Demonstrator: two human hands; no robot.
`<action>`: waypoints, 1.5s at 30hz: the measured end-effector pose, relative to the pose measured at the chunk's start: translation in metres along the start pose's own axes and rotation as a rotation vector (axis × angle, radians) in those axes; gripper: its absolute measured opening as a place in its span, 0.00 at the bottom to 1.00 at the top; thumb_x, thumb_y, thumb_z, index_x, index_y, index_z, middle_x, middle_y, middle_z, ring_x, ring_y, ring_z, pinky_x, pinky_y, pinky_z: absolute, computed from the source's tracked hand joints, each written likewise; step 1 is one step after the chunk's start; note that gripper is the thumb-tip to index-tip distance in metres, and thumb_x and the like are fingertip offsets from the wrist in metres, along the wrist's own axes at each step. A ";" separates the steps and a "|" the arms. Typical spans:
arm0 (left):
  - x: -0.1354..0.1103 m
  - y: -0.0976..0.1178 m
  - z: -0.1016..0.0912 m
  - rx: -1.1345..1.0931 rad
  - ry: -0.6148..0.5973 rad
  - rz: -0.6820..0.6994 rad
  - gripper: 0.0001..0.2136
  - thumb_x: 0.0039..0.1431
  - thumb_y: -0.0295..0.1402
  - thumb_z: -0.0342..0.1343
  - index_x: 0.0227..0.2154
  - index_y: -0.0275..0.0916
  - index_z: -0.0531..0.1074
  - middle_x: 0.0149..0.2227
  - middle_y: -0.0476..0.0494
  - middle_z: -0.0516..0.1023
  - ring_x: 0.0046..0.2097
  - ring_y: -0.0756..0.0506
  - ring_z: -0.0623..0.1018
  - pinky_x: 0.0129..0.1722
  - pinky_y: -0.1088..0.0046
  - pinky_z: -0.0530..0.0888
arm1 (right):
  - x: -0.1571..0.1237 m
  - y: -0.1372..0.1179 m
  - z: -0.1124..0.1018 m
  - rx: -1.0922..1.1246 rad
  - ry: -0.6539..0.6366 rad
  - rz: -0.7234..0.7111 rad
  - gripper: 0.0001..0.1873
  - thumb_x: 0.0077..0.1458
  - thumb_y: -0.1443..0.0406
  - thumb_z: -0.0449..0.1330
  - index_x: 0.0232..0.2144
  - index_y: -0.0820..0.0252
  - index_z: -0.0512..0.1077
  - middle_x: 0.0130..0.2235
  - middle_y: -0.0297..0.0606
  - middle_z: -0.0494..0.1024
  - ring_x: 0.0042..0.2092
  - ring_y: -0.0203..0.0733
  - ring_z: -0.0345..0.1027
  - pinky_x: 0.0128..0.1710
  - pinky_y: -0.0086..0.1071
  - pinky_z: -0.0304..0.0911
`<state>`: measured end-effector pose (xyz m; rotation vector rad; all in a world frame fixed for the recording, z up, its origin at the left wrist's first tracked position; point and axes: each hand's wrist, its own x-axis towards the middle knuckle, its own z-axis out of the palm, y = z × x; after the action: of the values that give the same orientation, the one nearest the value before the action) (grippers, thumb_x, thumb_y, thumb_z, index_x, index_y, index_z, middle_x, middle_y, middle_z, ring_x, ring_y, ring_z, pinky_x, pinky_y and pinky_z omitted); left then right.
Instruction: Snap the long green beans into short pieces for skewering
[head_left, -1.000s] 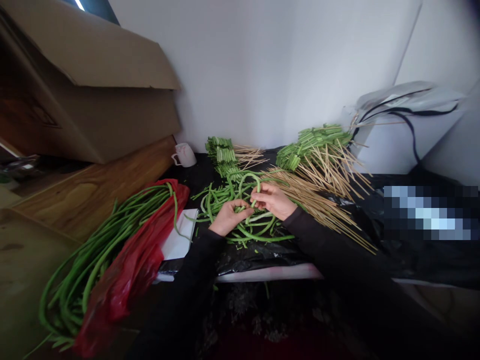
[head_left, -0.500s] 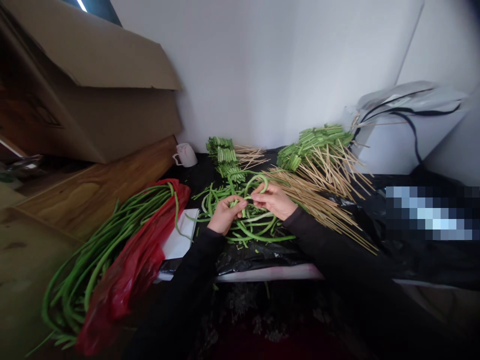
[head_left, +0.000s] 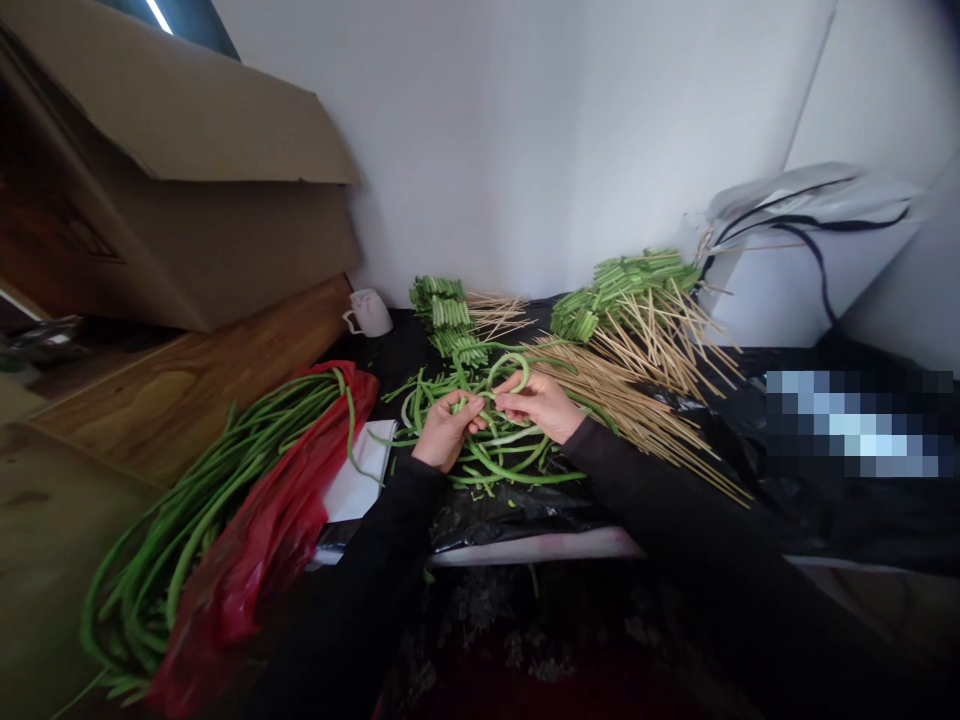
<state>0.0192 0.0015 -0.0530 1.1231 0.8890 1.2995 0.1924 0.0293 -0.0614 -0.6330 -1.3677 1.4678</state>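
Over a loose heap of cut and whole green long beans (head_left: 517,475), both hands pinch one curved long bean (head_left: 519,362). My left hand (head_left: 448,428) is closed on its left part, thumb against fingers. My right hand (head_left: 541,402) is closed on it just to the right, and the bean loops up above these fingers. The fingertips are close together. Behind my left hand lies a stack of skewered bean pieces (head_left: 450,310). A larger stack of skewered beans (head_left: 637,285) is farther right, its sticks pointing toward me.
Loose bamboo skewers (head_left: 645,420) lie beside my right forearm. At the left, a red plastic bag (head_left: 262,560) holds long beans (head_left: 172,540), next to white paper (head_left: 356,490). A mug (head_left: 369,313) stands by the wall, near a cardboard box (head_left: 255,220). Black plastic (head_left: 517,525) covers the table.
Both hands stay on the bean, with only a slight shift of the fingers. The whole view has moved a little, so things sit slightly farther left.
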 end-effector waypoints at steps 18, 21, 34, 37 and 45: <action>0.003 0.003 -0.001 -0.089 0.114 -0.022 0.20 0.35 0.39 0.73 0.25 0.35 0.68 0.18 0.53 0.72 0.19 0.58 0.68 0.20 0.85 0.64 | -0.003 -0.004 0.009 -0.094 -0.048 0.032 0.18 0.42 0.59 0.70 0.36 0.60 0.79 0.27 0.37 0.80 0.25 0.33 0.68 0.22 0.26 0.59; 0.003 0.002 -0.001 -0.085 0.118 -0.026 0.20 0.35 0.39 0.73 0.26 0.35 0.69 0.18 0.53 0.72 0.19 0.57 0.68 0.20 0.84 0.64 | -0.003 -0.006 0.010 -0.074 -0.036 0.045 0.18 0.40 0.60 0.71 0.36 0.60 0.80 0.25 0.36 0.79 0.23 0.32 0.66 0.24 0.28 0.61; -0.002 0.002 0.003 -0.002 -0.027 -0.049 0.17 0.38 0.36 0.72 0.25 0.32 0.72 0.15 0.53 0.68 0.16 0.58 0.63 0.15 0.84 0.56 | 0.001 0.001 0.004 0.014 0.117 -0.005 0.16 0.37 0.62 0.71 0.32 0.61 0.80 0.23 0.33 0.77 0.24 0.32 0.64 0.26 0.29 0.60; -0.002 0.007 0.001 -0.058 -0.040 -0.053 0.18 0.40 0.40 0.70 0.27 0.33 0.71 0.19 0.53 0.69 0.17 0.59 0.62 0.15 0.85 0.53 | 0.004 0.000 0.001 0.030 0.150 -0.011 0.15 0.37 0.63 0.71 0.32 0.61 0.80 0.24 0.34 0.78 0.24 0.31 0.64 0.25 0.29 0.60; 0.000 0.013 0.001 -0.093 -0.051 -0.079 0.17 0.49 0.46 0.62 0.28 0.37 0.66 0.20 0.53 0.64 0.17 0.57 0.61 0.12 0.83 0.50 | 0.003 -0.002 0.001 0.103 0.101 0.042 0.12 0.37 0.64 0.71 0.29 0.61 0.79 0.24 0.34 0.77 0.23 0.31 0.64 0.25 0.28 0.59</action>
<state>0.0165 0.0006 -0.0401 1.0335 0.8191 1.2302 0.1909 0.0306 -0.0582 -0.6636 -1.1997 1.5090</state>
